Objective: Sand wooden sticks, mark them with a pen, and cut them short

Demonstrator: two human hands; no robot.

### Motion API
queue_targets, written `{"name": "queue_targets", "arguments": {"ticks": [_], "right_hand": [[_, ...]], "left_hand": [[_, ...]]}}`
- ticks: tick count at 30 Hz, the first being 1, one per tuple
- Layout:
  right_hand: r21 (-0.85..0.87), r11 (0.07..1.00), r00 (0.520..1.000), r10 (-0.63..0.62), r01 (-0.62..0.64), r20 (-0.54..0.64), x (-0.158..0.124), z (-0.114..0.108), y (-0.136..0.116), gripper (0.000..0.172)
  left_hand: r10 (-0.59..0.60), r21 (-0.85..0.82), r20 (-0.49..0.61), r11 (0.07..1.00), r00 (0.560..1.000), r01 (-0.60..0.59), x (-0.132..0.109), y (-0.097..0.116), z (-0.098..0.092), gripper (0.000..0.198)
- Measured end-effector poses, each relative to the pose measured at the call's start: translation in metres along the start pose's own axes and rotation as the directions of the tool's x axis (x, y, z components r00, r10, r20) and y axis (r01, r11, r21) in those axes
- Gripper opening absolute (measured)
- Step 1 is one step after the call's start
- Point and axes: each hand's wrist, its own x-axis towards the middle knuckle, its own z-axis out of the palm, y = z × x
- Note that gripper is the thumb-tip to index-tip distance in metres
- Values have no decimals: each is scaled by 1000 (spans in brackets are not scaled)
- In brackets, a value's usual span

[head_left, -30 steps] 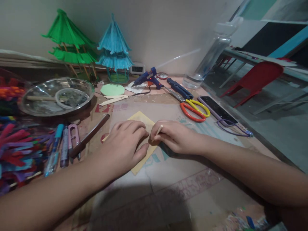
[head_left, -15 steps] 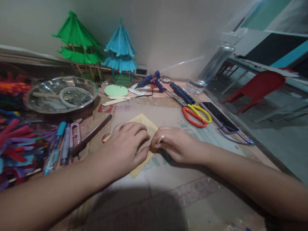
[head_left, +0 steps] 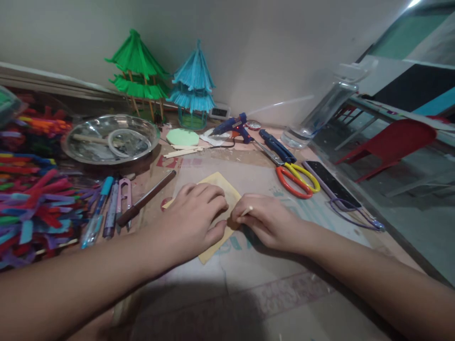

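A square sheet of thin yellow paper (head_left: 222, 182) lay at an angle on a pale printed sheet (head_left: 291, 265) in front of the person, partly hidden under both hands. The left hand (head_left: 201, 213) rested palm down across its left part, fingers loosely bent and thumb apart from them, gripping nothing that showed. The right hand (head_left: 265, 220) was at the paper's right corner, thumb and fingers pinched together on a thin, pale wooden stick (head_left: 247, 211); whether the stick's lower end touched the paper could not be told.

Left of the left hand lay a dark brown marker (head_left: 145, 199), and beyond it a pink compass-like tool (head_left: 123, 195) and a clear pen with a cyan cap (head_left: 97, 213). Ahead of the paper lay several flat pale wooden sticks (head_left: 183, 152) beside a light green octagonal piece (head_left: 183, 137). Farther right were a blue glue gun (head_left: 231, 125), metal scissors with orange-red and yellow handles (head_left: 282, 165), and a dark-screened phone (head_left: 332, 182). Two tiered pagoda-like models, one green (head_left: 138, 57) and one light blue (head_left: 194, 76), stood at the back by the wall.
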Motion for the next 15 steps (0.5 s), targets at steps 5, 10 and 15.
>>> {"name": "queue_targets", "arguments": {"ticks": [5,10,15], "right_hand": [[-23,999,999,49,-49,2,-1,0,-1,19],[-28,997,997,69,-70,-17,0,0,0,19],[31,998,999,48,-49,26,0,4,-3,19]], "left_hand": [[-14,-2,3,1000,1000,14,0,0,0,17],[-28,18,-2,999,1000,28,-1,0,1,15],[-13,14,1,1000,1000,13,-1,0,3,16]]}}
